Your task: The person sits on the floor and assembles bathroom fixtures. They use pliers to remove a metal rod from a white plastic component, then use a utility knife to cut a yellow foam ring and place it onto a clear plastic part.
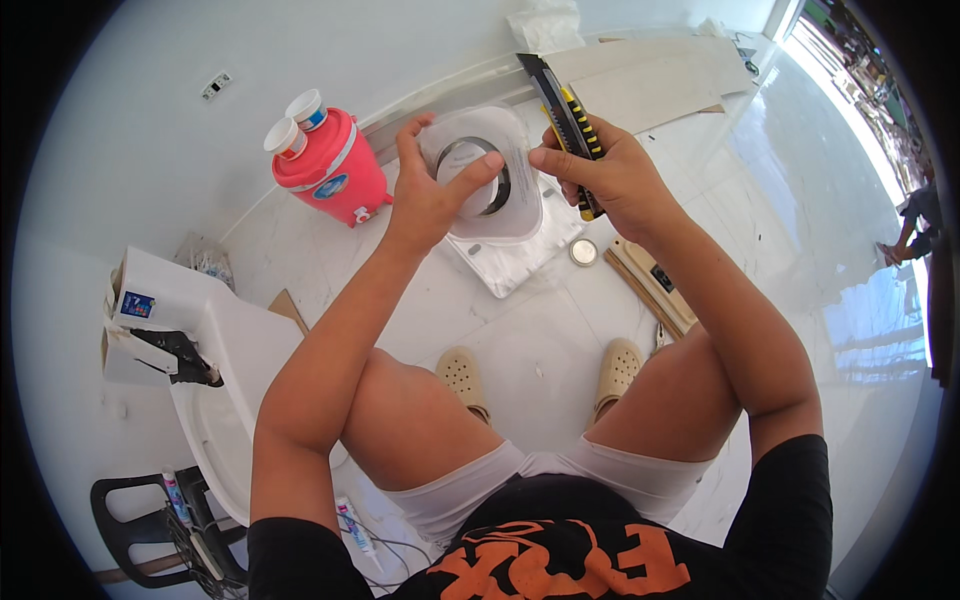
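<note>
My left hand (432,195) grips a translucent white plastic tub-like piece (522,205) with rounded corners, the thumb lying across its face. A dark-rimmed round disc or opening (503,190) shows in its middle; which of these it is, I cannot tell. In my right hand (622,180) is a black and yellow utility knife (566,112), tilted with its dark blade end pointing up and away. The right thumb is at the piece's right edge; whether it touches is unclear. Below the piece, a white plastic stool-like stand (500,268) is on the tiled floor.
Left stands a red drink cooler (325,178) with two tubs on top. A round tin (583,251), a beige tool (660,285) and pliers (659,338) lie right of centre. A white basin (235,340) is at left, flat boards (640,85) at the back. Another person (915,225) is far right.
</note>
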{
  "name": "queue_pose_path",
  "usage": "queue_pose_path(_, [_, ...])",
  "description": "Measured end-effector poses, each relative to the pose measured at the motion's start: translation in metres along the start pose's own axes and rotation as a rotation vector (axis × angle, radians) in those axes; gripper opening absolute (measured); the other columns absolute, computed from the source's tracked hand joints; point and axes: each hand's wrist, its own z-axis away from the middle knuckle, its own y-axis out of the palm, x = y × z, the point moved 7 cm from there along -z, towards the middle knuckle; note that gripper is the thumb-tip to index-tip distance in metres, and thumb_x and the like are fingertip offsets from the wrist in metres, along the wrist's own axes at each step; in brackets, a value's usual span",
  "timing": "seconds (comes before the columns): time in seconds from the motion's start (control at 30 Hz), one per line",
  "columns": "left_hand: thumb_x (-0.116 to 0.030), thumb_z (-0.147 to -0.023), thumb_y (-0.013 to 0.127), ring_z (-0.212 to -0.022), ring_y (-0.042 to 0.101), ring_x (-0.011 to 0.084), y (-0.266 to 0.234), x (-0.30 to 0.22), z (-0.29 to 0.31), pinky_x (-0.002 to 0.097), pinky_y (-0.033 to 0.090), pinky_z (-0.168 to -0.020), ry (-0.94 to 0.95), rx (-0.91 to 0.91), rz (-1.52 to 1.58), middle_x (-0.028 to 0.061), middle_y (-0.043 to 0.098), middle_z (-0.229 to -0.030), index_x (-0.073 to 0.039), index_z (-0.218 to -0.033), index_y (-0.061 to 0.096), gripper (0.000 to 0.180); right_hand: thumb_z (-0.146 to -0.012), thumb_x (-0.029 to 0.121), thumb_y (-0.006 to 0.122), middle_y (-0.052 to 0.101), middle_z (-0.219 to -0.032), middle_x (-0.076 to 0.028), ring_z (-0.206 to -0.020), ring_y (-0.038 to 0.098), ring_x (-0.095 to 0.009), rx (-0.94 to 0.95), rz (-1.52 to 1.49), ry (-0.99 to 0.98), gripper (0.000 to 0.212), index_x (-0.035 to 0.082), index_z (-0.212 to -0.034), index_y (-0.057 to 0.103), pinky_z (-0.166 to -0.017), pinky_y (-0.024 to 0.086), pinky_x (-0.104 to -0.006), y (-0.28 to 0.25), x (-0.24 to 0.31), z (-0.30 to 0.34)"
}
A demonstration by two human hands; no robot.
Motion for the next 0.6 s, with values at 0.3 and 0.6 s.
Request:
queue_pose_path(0.3, [-0.054,-0.079,0.093,-0.115,0.064,0.0225,-0.003,0.019,-0.004,0.0359,0.057,-0.091,-0.078,0.008,-0.233,0.0169,0.062,-0.127,-0.001,-0.134,0.050,0.088,-0.091,0.020,0.082,0.064,-0.082,0.001,-0.068,0.058,-0.006,-0.042,0.127,-0.100,0.038,0.000,-0.119,0.067,-0.059,0.045,-0.0246,0.004,0.012,0.012])
queue_pose_path(0.6, [-0.039,-0.098,0.080,-0.102,0.066,0.0145,0.011,-0.015,0.003,0.0323,0.054,-0.092,0.050,0.194,-0.215,0.0037,0.070,-0.108,-0.007,-0.116,0.063,0.040,-0.088,0.018,0.075,0.063,-0.086,0.001,-0.078,0.056,-0.008,0.023,0.246,-0.195,0.033,0.001,-0.115,0.067,-0.073,0.048,-0.0272,0.005,0.019,0.016])
